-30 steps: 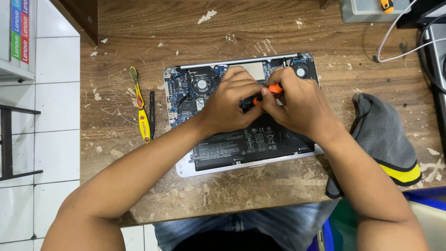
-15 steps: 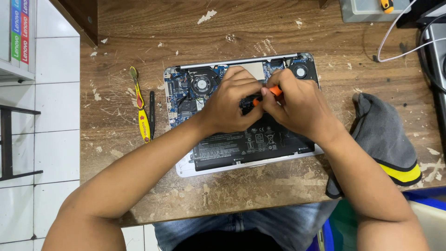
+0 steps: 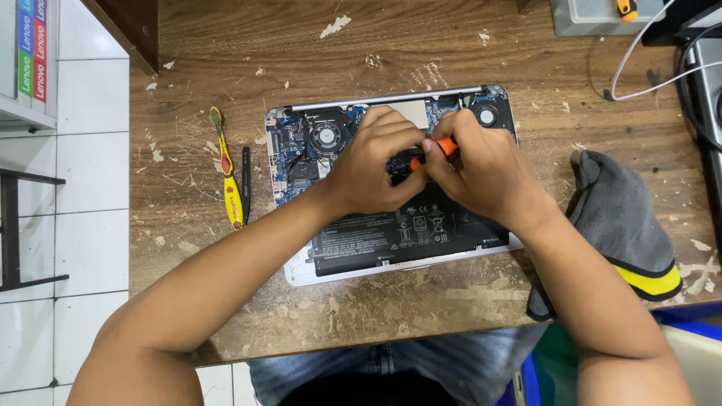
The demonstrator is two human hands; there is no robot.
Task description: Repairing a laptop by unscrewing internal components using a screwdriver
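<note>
An opened laptop (image 3: 301,272) lies bottom-up on the worn wooden table (image 3: 421,45), its black battery (image 3: 406,233), blue board and two fans exposed. My right hand (image 3: 481,177) grips an orange-handled screwdriver (image 3: 435,150) over the middle of the board. My left hand (image 3: 376,165) is closed around the screwdriver's lower end, steadying it just above the battery. The tip is hidden under my fingers.
A yellow and red tool (image 3: 228,177) and a thin black tool (image 3: 246,174) lie left of the laptop. A grey cloth with a yellow stripe (image 3: 620,225) sits to the right. White cables (image 3: 639,68) and a grey box (image 3: 594,16) are at the far right.
</note>
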